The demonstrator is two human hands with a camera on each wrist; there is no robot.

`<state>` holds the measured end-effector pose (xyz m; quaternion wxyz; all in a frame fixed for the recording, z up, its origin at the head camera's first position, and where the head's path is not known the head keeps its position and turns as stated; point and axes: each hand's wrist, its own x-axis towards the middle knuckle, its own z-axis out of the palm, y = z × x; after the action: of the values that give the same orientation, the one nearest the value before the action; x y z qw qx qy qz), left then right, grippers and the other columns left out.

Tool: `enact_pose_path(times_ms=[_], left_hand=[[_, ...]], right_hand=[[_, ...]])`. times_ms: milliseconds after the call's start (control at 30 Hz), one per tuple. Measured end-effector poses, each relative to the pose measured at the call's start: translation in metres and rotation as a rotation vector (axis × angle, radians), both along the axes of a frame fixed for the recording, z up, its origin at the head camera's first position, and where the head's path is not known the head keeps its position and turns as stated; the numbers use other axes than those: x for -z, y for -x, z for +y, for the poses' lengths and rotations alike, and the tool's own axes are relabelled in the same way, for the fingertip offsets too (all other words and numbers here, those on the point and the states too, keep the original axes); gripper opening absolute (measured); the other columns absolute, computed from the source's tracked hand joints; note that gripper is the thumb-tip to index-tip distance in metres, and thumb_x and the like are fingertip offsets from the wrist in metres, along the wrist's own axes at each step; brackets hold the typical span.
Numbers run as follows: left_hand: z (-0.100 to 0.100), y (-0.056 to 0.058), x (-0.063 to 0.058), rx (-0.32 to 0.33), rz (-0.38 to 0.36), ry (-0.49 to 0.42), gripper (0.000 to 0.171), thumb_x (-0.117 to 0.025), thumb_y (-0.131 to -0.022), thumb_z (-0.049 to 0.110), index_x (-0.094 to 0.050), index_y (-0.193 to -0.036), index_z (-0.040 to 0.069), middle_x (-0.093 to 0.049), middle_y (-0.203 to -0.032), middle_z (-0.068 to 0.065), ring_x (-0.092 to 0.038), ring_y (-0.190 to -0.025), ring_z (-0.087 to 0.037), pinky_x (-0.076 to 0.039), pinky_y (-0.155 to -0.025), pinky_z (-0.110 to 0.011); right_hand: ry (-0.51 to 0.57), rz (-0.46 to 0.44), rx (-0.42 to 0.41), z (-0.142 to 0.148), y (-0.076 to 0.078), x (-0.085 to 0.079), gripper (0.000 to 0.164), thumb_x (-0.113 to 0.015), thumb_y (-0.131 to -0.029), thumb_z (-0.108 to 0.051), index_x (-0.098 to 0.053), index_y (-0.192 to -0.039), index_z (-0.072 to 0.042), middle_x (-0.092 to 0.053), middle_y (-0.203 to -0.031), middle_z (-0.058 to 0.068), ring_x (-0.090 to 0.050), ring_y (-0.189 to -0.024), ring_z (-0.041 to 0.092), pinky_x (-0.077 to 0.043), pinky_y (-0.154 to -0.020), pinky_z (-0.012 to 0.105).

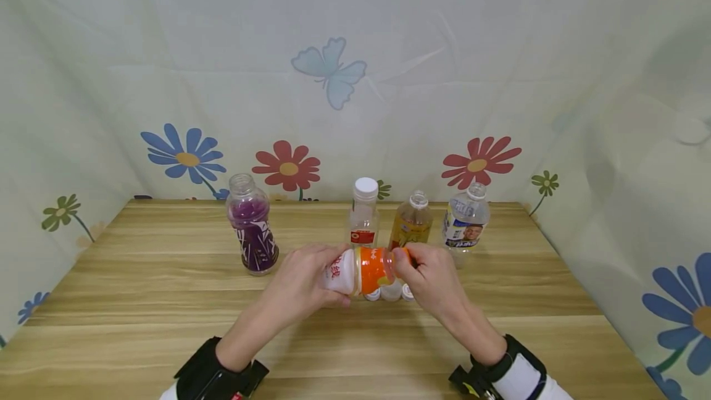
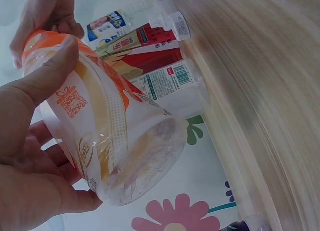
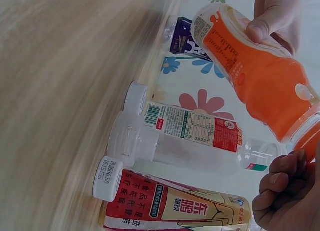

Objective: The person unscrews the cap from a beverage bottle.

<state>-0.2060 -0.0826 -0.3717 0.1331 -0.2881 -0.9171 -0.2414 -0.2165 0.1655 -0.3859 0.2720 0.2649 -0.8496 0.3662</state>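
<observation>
An orange-and-white labelled bottle (image 1: 373,269) lies sideways between both hands, above the table. My left hand (image 1: 300,276) grips it round the base end, the thumb on one side and the fingers on the other. At the neck end, my right hand (image 1: 436,276) pinches the orange cap (image 1: 408,255) with curled fingers. The right wrist view shows the orange bottle (image 3: 260,81) tilted, its neck at the curled right fingers (image 3: 285,173). The clear base (image 2: 145,161) faces the left wrist camera. Fingers hide most of the cap.
Behind the hands stand a capped clear bottle (image 1: 363,210), an amber bottle (image 1: 412,222) and a clear bottle with a blue-white label (image 1: 466,222). A purple bottle (image 1: 252,227) stands left. Loose caps, including a white cap (image 3: 107,178), lie beneath the held bottle on the wooden table (image 1: 139,301).
</observation>
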Motion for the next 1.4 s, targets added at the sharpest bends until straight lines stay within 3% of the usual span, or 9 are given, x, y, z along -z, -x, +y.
enact_pose_path(times_ms=[200,367,633,900,1000,1100,1300,1400], left_hand=[[-0.001,0.001,0.000,0.013,-0.003,-0.003,0.083,-0.092,-0.060,0.042,-0.063,-0.131,0.010,-0.066,-0.113,0.000,-0.063,-0.098,-0.014,-0.047,-0.084,-0.027],[-0.002,0.002,0.000,0.044,-0.035,-0.012,0.084,-0.092,-0.060,0.042,-0.063,-0.131,0.009,-0.066,-0.115,0.000,-0.063,-0.097,-0.013,-0.048,-0.084,-0.025],[-0.007,0.006,0.000,0.111,-0.201,-0.015,0.083,-0.093,-0.059,0.041,-0.063,-0.131,0.011,-0.065,-0.103,0.009,-0.057,-0.080,-0.006,-0.046,-0.070,-0.019],[-0.011,0.005,-0.003,0.166,-0.295,-0.040,0.084,-0.093,-0.061,0.039,-0.061,-0.133,0.011,-0.065,-0.108,0.008,-0.058,-0.081,-0.007,-0.047,-0.069,-0.020],[-0.012,0.005,-0.004,0.168,-0.330,-0.053,0.083,-0.091,-0.062,0.043,-0.061,-0.134,0.013,-0.065,-0.110,0.008,-0.057,-0.083,-0.008,-0.047,-0.070,-0.021],[-0.012,0.006,-0.003,0.132,-0.336,-0.059,0.082,-0.090,-0.063,0.046,-0.061,-0.133,0.014,-0.064,-0.105,0.011,-0.057,-0.082,-0.008,-0.047,-0.069,-0.022],[-0.008,0.005,-0.002,-0.008,-0.231,0.014,0.082,-0.091,-0.063,0.045,-0.062,-0.132,0.013,-0.063,-0.110,0.006,-0.055,-0.085,-0.009,-0.045,-0.072,-0.024],[-0.007,0.005,-0.002,-0.040,-0.194,0.031,0.082,-0.091,-0.063,0.045,-0.062,-0.131,0.013,-0.063,-0.116,0.002,-0.056,-0.088,-0.011,-0.044,-0.076,-0.025]], right_hand=[[-0.010,0.056,-0.022,0.001,0.001,0.001,0.041,-0.051,-0.100,-0.038,-0.051,-0.062,-0.021,-0.039,-0.059,-0.016,-0.041,-0.051,0.004,-0.028,-0.045,0.015],[-0.041,0.149,-0.044,0.001,0.004,0.002,0.053,-0.041,-0.102,-0.053,-0.053,-0.065,-0.017,-0.041,-0.062,-0.013,-0.042,-0.053,0.005,-0.030,-0.048,0.015],[-0.103,0.289,-0.093,0.000,0.007,0.000,0.054,-0.036,-0.103,-0.053,-0.047,-0.065,-0.018,-0.040,-0.064,-0.010,-0.041,-0.055,0.007,-0.031,-0.051,0.017],[-0.154,0.312,-0.139,0.002,0.008,-0.001,0.055,-0.033,-0.104,-0.054,-0.051,-0.068,-0.016,-0.049,-0.067,-0.007,-0.046,-0.060,0.010,-0.036,-0.055,0.020],[-0.162,0.249,-0.107,0.002,0.005,-0.003,0.053,-0.033,-0.104,-0.054,-0.049,-0.068,-0.018,-0.044,-0.066,-0.010,-0.043,-0.058,0.009,-0.034,-0.054,0.020],[-0.173,0.130,-0.052,0.002,0.000,-0.007,0.051,-0.032,-0.105,-0.053,-0.052,-0.072,-0.018,-0.040,-0.063,-0.013,-0.041,-0.056,0.007,-0.033,-0.052,0.020],[-0.118,-0.102,0.012,0.000,-0.008,-0.016,0.040,-0.039,-0.108,-0.037,-0.066,-0.097,-0.010,-0.054,-0.073,-0.012,-0.052,-0.065,0.010,-0.042,-0.060,0.022],[-0.104,-0.213,0.032,-0.001,-0.009,-0.019,0.037,-0.044,-0.107,-0.035,-0.068,-0.105,-0.008,-0.060,-0.081,-0.010,-0.055,-0.071,0.011,-0.045,-0.065,0.023]])
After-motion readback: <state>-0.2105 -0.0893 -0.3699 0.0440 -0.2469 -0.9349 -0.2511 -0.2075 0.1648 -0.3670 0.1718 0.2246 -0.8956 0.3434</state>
